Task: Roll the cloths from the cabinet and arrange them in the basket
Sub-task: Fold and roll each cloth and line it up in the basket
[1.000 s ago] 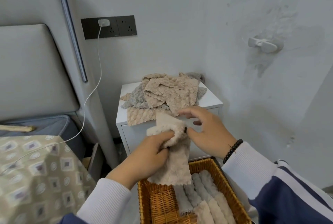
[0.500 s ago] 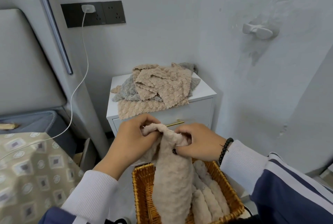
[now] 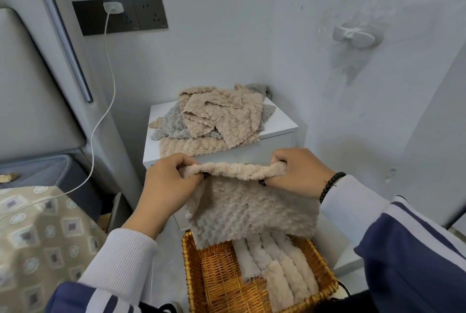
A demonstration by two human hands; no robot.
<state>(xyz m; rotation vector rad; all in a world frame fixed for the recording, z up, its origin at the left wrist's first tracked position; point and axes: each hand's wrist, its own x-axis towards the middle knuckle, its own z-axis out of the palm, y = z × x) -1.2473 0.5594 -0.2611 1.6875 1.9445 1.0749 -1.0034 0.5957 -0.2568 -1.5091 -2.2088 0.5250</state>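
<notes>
Both hands grasp one beige cloth [image 3: 252, 209] by its rolled top edge: left hand [image 3: 169, 181] pinching the left end, right hand [image 3: 297, 174] the right end. The cloth hangs spread above the wicker basket [image 3: 194, 275], where rolled cloths [image 3: 277, 262] lie side by side along its right side. Unrolled cloths [image 3: 222, 121] lie piled on the white cabinet [image 3: 280, 123] top.

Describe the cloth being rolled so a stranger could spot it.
Find the wicker basket below the white cabinet. Above it, the left hand and right hand pinch a beige cloth. It alone hangs spread, top edge rolled.
</notes>
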